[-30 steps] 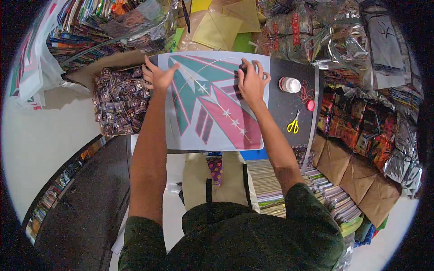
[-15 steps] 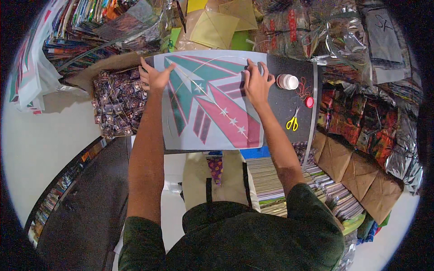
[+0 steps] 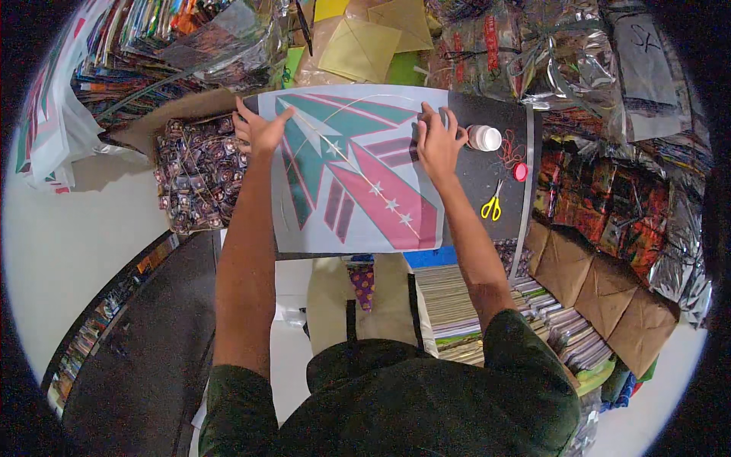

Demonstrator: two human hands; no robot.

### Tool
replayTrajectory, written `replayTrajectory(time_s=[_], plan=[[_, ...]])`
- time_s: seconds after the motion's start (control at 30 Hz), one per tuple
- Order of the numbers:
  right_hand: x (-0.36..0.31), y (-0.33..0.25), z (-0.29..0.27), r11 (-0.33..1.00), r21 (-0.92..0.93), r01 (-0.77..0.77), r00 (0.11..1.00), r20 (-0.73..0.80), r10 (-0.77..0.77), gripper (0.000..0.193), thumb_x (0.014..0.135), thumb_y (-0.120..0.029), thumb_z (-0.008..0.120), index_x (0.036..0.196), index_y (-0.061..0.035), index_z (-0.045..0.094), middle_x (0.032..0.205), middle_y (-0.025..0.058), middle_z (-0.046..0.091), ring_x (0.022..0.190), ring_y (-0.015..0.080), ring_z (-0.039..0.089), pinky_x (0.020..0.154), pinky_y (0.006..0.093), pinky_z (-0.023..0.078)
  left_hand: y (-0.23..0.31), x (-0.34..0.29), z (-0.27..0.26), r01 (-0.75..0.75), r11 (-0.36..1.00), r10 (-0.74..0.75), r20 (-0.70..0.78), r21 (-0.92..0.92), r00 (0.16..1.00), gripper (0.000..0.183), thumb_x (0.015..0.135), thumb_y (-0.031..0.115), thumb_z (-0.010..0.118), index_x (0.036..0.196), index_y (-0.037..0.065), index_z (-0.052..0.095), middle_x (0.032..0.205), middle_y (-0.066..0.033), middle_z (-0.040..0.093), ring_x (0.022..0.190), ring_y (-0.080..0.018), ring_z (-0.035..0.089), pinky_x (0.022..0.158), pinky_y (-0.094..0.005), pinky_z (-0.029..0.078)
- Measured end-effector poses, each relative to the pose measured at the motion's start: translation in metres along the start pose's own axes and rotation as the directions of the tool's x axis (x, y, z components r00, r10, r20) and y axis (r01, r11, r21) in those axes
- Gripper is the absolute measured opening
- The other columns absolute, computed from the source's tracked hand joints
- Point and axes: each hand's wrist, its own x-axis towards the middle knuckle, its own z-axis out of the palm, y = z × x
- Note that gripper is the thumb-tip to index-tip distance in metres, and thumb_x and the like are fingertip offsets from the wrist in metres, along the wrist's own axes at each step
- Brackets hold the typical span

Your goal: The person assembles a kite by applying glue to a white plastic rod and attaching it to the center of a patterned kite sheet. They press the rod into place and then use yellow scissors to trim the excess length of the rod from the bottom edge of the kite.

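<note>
A square kite sheet (image 3: 304, 228) lies before me, white with green and pink-red shapes and several pale stars. A thin straight stick (image 3: 352, 158) runs across it diagonally, and a slender bent stick (image 3: 346, 107) arcs over its upper part. At the sheet's upper left edge rests my left hand (image 3: 263, 133), thumb stretched onto the sheet and fingers spread beyond its edge. My right hand (image 3: 439, 148) has its fingers bent at the upper right corner, by the arc's end, pinching there; the fingertips are partly hidden.
Right of the sheet are a white jar (image 3: 485, 138), red thread (image 3: 509, 152), a red lid (image 3: 521, 171) and yellow-handled scissors (image 3: 493, 206) on a dark board (image 3: 476, 171). Yellow paper (image 3: 358, 49) lies beyond. Wrapped bundles (image 3: 601, 198) stand right; a patterned stack (image 3: 194, 171) sits left.
My right hand has shifted very slightly right and down along the sheet's corner. The left hand and the kite sheet have hardly moved.
</note>
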Motion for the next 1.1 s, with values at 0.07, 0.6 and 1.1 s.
replayTrajectory(time_s=[0.07, 0.6, 1.1], plan=[[0.000, 0.001, 0.001, 1.000, -0.009, -0.008, 1.000, 0.007, 0.008, 0.041, 0.097, -0.030, 0.052, 0.137, -0.0184, 0.051, 0.120, 0.0018, 0.062, 0.130, 0.0274, 0.041, 0.101, 0.0592, 0.025, 0.000, 0.000, 0.000, 0.011, 1.000, -0.011, 0.001, 0.009, 1.000, 0.139, 0.054, 0.058, 0.089, 0.154, 0.027, -0.003, 0.158, -0.0228, 0.000, 0.146, -0.0400, 0.002, 0.110, -0.0651, 0.006], [0.002, 0.011, -0.003, 1.000, 0.006, -0.008, 0.991, -0.137, 0.009, 0.033, 0.095, -0.029, 0.055, 0.125, -0.0165, 0.058, 0.131, 0.0071, 0.053, 0.129, 0.0318, 0.040, 0.104, 0.0547, 0.027, 0.002, 0.000, -0.004, 0.029, 0.999, -0.030, 0.026, 0.028, 0.999, 0.141, 0.053, 0.060, 0.088, 0.154, 0.025, -0.003, 0.159, -0.0230, 0.001, 0.147, -0.0404, 0.001, 0.111, -0.0654, 0.003], [0.009, -0.002, 0.001, 1.000, 0.002, -0.023, 0.989, -0.148, 0.023, 0.029, 0.093, -0.029, 0.057, 0.116, -0.0149, 0.066, 0.130, 0.0130, 0.052, 0.125, 0.0356, 0.042, 0.101, 0.0515, 0.036, -0.005, 0.003, -0.003, -0.012, 1.000, 0.012, 0.003, 0.014, 1.000, 0.142, 0.052, 0.062, 0.088, 0.155, 0.024, -0.003, 0.158, -0.0246, 0.007, 0.146, -0.0417, 0.007, 0.111, -0.0657, 0.004]])
